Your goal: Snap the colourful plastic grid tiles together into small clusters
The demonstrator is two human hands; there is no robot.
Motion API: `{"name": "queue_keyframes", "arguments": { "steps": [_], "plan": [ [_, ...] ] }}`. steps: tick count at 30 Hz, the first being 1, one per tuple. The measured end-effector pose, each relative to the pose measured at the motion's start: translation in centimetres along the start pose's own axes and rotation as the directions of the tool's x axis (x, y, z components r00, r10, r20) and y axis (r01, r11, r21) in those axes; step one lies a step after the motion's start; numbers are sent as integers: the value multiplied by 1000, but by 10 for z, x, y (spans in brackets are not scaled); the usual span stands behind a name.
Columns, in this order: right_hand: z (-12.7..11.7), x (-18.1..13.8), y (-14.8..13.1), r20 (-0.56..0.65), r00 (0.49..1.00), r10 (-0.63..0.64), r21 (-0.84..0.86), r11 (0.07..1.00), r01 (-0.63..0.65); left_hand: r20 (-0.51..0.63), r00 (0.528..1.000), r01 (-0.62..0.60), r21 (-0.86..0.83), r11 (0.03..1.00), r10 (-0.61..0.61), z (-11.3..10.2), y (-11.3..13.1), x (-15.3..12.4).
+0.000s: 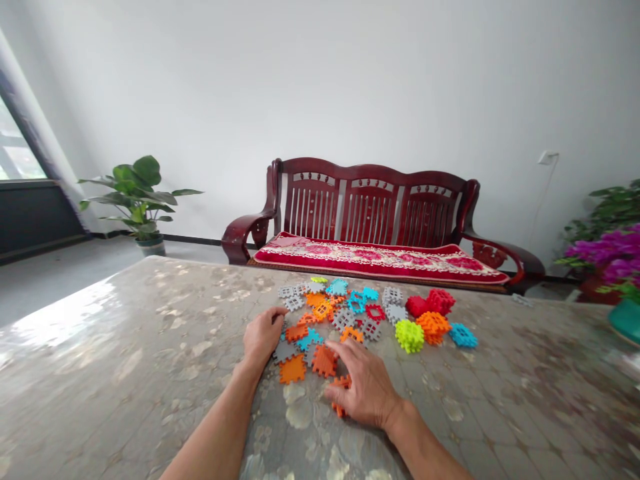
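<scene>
My left hand (262, 339) rests at the left edge of a loose pile of toothed plastic building tiles. Its fingers are loosely bent, thumb and forefinger slightly apart, and I see nothing held in them. Close by lie a grey tile (284, 351) and a solid orange tile (293, 369). My right hand (367, 383) is spread over the near side of the pile. Its thumb lies across an orange toothed piece (340, 410), partly hidden beneath the hand. The forefinger reaches to a dark orange tile (325, 361). Whether that hand grips the covered piece is unclear.
Right of the pile sit assembled blocks: red (440, 302), lime green (409, 337) and orange (433, 327), beside blue tiles (463, 335). A patterned cover lies over the table (150, 373). Behind are a wooden bench (373, 200) and a potted plant (143, 193); purple flowers (610, 253) stand far right.
</scene>
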State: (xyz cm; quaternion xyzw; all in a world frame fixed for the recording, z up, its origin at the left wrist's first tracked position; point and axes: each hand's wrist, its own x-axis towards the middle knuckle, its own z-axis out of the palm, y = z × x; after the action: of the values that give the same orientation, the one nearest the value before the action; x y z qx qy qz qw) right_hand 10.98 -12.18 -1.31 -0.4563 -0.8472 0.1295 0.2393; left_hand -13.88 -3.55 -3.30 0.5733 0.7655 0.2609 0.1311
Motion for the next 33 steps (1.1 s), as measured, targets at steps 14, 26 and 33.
{"name": "queue_keyframes", "arguments": {
  "steps": [14, 26, 33],
  "plan": [
    [-1, 3, -1, 69, 996, 59, -117, 992, -50, -10, 1000, -3, -8, 1000, 3, 2, -2, 1],
    [9, 12, 27, -471, 877, 94, 149, 988, -26, -10, 1000, -9, -4, 1000, 9, 1, -2, 1],
    [10, 11, 53, -537, 826, 168, 104, 986, -133, 4, 1000, -10, 7, 1000, 10, 0, -1, 1]
  ]
}}
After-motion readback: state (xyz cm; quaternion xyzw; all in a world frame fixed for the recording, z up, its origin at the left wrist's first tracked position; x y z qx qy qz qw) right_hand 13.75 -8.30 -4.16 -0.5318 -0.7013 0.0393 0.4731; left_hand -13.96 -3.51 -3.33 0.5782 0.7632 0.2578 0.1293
